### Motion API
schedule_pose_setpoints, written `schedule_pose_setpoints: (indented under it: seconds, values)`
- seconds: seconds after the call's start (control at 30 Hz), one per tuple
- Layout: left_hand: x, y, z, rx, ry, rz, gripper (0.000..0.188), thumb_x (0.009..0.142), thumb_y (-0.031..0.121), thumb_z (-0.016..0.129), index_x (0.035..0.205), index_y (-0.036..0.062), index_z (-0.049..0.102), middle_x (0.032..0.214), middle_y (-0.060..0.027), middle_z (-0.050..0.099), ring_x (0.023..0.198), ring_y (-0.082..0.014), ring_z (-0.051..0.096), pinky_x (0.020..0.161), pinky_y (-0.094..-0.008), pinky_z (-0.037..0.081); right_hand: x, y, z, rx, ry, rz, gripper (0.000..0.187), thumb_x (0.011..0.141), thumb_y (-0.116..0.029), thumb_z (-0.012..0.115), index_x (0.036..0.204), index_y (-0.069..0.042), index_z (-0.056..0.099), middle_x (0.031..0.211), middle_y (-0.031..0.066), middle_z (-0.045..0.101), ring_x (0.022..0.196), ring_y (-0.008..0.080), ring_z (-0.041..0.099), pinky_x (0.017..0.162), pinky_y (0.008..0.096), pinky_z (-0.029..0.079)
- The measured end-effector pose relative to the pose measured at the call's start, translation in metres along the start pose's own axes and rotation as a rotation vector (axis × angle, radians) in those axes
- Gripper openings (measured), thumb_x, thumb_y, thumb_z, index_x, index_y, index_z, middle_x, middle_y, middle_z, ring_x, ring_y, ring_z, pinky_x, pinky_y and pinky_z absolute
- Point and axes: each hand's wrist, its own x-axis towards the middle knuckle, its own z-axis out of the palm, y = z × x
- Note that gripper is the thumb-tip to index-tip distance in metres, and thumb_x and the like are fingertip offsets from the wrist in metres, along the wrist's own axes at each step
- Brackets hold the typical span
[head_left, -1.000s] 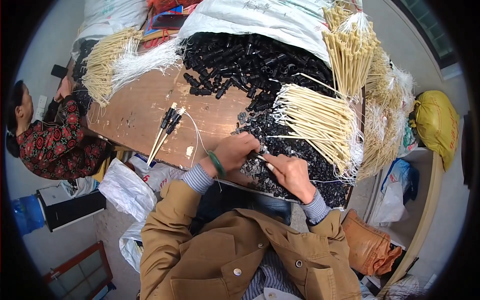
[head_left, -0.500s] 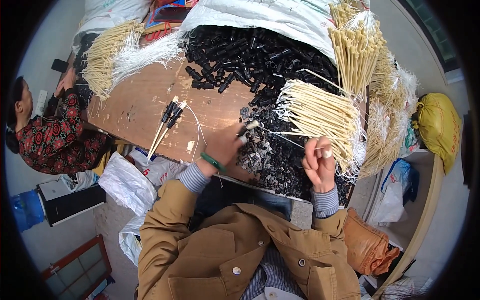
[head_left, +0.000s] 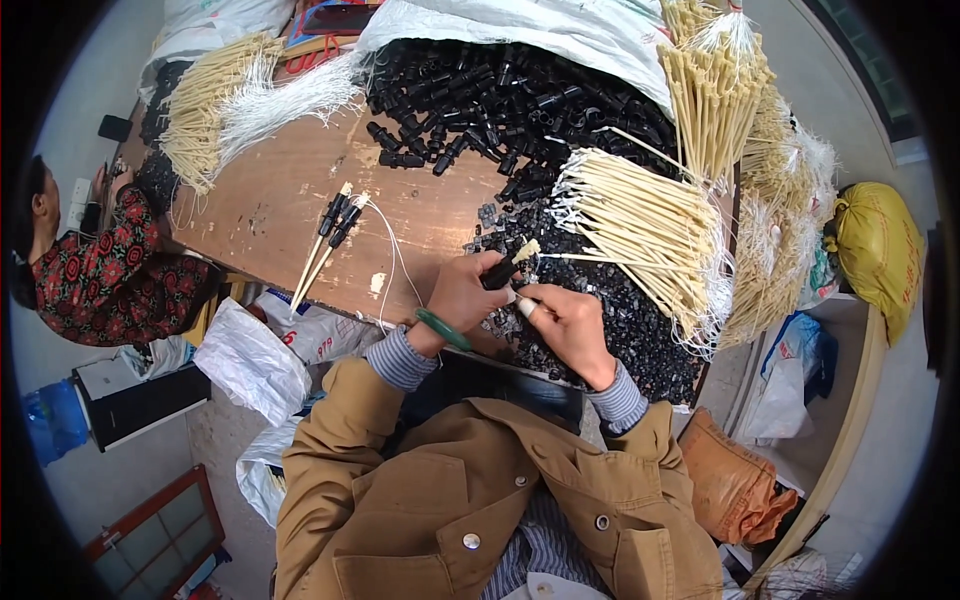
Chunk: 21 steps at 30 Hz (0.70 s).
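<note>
My left hand (head_left: 463, 293) is closed round a black plastic tube fitting (head_left: 503, 272) with a cream tip sticking out of its upper end. Close against it is my right hand (head_left: 572, 328), its thumb and fingers pinched together at the fitting's lower end. A white cover wraps one of its digits, and whatever lies in the pinch is hidden. Both hands are above a heap of small shiny black pieces (head_left: 590, 335) at the table's near edge. To the right lies a bundle of cream rods with white strings (head_left: 640, 220). Two black fittings on cream rods (head_left: 338, 222) rest to the left.
A pile of black fittings (head_left: 470, 90) spills from a white sack (head_left: 520, 25) at the back. More rod bundles (head_left: 215, 120) lie far left and stand at right (head_left: 715, 110). Another person (head_left: 100, 260) sits at the left end of the brown table (head_left: 280, 190).
My right hand has moved left and down to meet my left hand. The left hand has shifted slightly right, still holding the black fitting.
</note>
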Motion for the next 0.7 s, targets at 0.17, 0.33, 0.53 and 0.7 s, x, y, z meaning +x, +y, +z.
schedule_pose_setpoints:
  seconds: [0.17, 0.33, 0.53, 0.7]
  values:
    - [0.0, 0.005, -0.004, 0.386, -0.026, 0.154, 0.037, 0.072, -0.003, 0.057, 0.108, 0.0038, 0.062, 0.101, -0.0075, 0.067, 0.085, -0.022, 0.062, 0.079, -0.0293, 0.049, -0.003, 0.004, -0.007, -0.249, 0.021, 0.039, 0.007, 0.078, -0.004, 0.066, 0.085, -0.006, 0.068, 0.057, 0.0016, 0.057, 0.043, 0.013, 0.042, 0.044, 0.0255, 0.035]
    - [-0.002, 0.0, -0.004, 0.613, 0.024, 0.285, 0.043, 0.069, -0.001, 0.057, 0.109, 0.0113, 0.06, 0.098, -0.0082, 0.063, 0.086, -0.0302, 0.06, 0.075, -0.0371, 0.05, 0.003, 0.002, -0.007, -0.264, 0.114, -0.053, 0.009, 0.078, -0.004, 0.063, 0.086, -0.006, 0.068, 0.057, 0.0036, 0.058, 0.042, 0.0142, 0.044, 0.044, 0.0263, 0.036]
    - [-0.002, -0.007, -0.003, 0.624, -0.021, 0.28, 0.042, 0.069, 0.0, 0.057, 0.11, 0.0117, 0.059, 0.096, -0.0083, 0.062, 0.085, -0.0303, 0.059, 0.074, -0.0387, 0.049, 0.003, 0.005, -0.005, -0.31, 0.101, -0.084, 0.01, 0.079, -0.004, 0.063, 0.087, -0.006, 0.067, 0.057, 0.0033, 0.058, 0.042, 0.0153, 0.045, 0.044, 0.0273, 0.037]
    - [-0.003, -0.007, 0.002, 0.629, -0.012, 0.374, 0.042, 0.07, 0.001, 0.057, 0.111, 0.0119, 0.058, 0.094, -0.0081, 0.062, 0.085, -0.0302, 0.059, 0.074, -0.0387, 0.049, 0.0, 0.007, -0.002, -0.28, 0.017, -0.05, 0.01, 0.08, -0.003, 0.061, 0.088, -0.006, 0.067, 0.061, 0.0047, 0.06, 0.044, 0.0173, 0.046, 0.045, 0.0282, 0.038]
